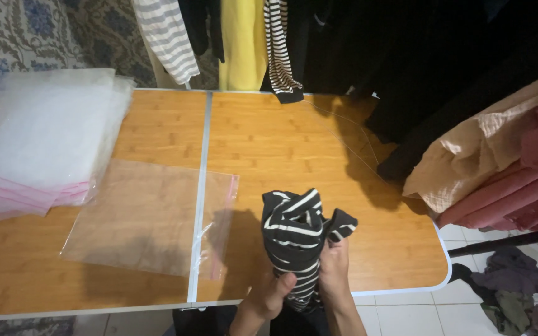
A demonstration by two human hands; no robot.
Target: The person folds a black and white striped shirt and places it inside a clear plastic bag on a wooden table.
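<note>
A rolled-up black garment with white stripes (294, 233) stands upright over the near edge of a wooden folding table (281, 143). My left hand (268, 297) grips the roll low on its left side. My right hand (335, 269) clasps it from the right, fingers wrapped around the bundle. A single clear plastic bag with a pink zip strip (151, 214) lies flat on the table just left of the garment.
A stack of clear bags with pink edges (38, 140) sits at the table's left. Hanging clothes line the far side: striped, yellow (241, 43), black, beige and dark pink (512, 186). A dark heap of clothes (512, 286) lies on the tiled floor at right.
</note>
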